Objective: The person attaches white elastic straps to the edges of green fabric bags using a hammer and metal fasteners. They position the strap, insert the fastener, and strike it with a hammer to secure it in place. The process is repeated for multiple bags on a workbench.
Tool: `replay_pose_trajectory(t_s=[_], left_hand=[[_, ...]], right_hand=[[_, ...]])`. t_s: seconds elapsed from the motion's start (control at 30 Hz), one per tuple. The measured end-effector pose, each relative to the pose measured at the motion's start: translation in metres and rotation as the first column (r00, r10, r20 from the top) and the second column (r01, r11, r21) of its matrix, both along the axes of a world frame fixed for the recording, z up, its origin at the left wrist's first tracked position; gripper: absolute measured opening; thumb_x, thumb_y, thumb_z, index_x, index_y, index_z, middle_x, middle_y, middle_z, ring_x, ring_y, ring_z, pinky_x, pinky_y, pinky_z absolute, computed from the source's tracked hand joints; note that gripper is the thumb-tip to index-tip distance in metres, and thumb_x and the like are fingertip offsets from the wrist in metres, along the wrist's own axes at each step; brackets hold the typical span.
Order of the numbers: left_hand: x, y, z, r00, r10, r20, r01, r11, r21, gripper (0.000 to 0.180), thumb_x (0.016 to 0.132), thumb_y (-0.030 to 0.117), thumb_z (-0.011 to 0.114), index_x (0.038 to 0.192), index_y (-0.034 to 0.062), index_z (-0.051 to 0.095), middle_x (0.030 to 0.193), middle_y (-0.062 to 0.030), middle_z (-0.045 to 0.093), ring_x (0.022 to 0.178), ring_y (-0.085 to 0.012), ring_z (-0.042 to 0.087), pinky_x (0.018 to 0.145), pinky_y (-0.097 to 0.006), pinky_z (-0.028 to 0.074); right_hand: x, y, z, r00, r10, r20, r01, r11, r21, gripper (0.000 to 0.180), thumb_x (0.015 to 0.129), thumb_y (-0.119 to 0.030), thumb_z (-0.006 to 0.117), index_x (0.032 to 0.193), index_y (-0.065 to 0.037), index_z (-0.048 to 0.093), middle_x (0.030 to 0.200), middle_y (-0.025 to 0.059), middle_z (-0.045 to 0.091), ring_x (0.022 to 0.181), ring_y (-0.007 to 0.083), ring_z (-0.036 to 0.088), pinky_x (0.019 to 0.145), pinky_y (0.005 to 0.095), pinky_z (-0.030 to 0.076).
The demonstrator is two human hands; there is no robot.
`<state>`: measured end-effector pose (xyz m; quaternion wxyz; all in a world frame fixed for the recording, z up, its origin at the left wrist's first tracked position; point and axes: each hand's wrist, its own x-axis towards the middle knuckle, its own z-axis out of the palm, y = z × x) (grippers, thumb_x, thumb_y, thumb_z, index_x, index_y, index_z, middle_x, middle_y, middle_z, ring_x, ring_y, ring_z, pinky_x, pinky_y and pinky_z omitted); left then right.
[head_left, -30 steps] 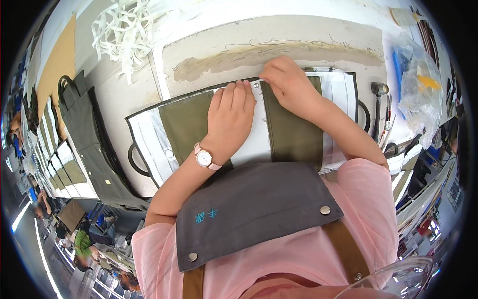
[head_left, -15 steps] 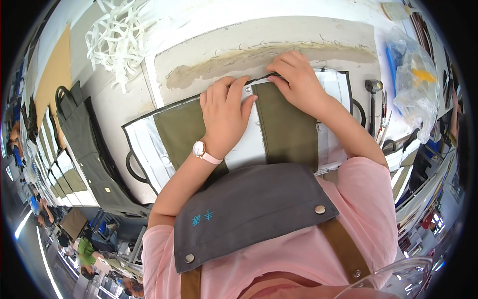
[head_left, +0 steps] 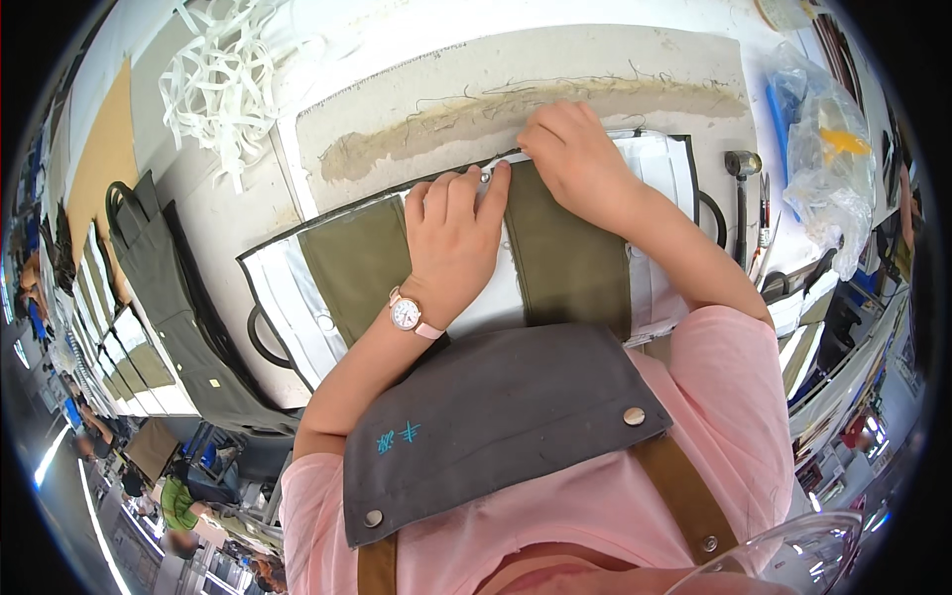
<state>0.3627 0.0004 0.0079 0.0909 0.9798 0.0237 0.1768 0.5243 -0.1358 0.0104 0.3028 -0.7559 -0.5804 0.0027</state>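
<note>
A flat bag piece (head_left: 575, 263) lies before me, with olive and white panels, dark edging and a black handle at each end. My left hand (head_left: 453, 233) rests on it, fingers apart, their tips along the far edge beside a small metal snap (head_left: 485, 178). At that same edge, a little to the right, the fingers of my right hand (head_left: 580, 164) are bent together in a pinch on the dark edging. The right fingertips are partly hidden by the hand itself.
Loose white tape (head_left: 220, 94) is heaped at the far left. A dark grey bag (head_left: 183, 297) lies at the left. To the right are a hammer (head_left: 741, 193), some slim tools (head_left: 765, 213) and a clear plastic bag (head_left: 828, 169). A glue-stained board (head_left: 416, 139) lies beyond the bag piece.
My right hand has shifted slightly left along the edge, its fingers drawn closer together. My left index finger has straightened toward the edge near the snap. The bag piece has shifted slightly left.
</note>
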Motion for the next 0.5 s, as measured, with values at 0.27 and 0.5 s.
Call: replay_pose_trajectory(t_s=[0.27, 0.5], left_hand=[[0.004, 0.004, -0.003, 0.995, 0.090, -0.032, -0.095, 0.949, -0.300, 0.040, 0.085, 0.012, 0.071, 0.124, 0.0140, 0.066, 0.109, -0.0063, 0.059, 0.098, -0.0251, 0.056, 0.089, -0.041, 0.041], [0.008, 0.016, 0.007, 0.984, -0.076, -0.161, 0.064, 0.995, -0.081, 0.040, 0.084, 0.005, 0.065, 0.124, 0.0046, 0.064, 0.111, -0.0076, 0.058, 0.097, -0.0238, 0.056, 0.081, -0.038, 0.044]], right_hand=[[0.003, 0.003, -0.004, 0.965, 0.150, -0.213, -0.155, 0.988, -0.006, 0.019, 0.077, 0.005, 0.066, 0.095, -0.001, 0.063, 0.099, 0.0091, 0.060, 0.098, 0.0310, 0.055, 0.087, 0.0396, 0.047], [-0.006, -0.001, 0.000, 0.975, 0.163, 0.150, -0.163, 0.987, -0.016, 0.014, 0.075, -0.009, 0.063, 0.089, -0.006, 0.063, 0.096, 0.0062, 0.058, 0.096, 0.0256, 0.054, 0.089, 0.0375, 0.047]])
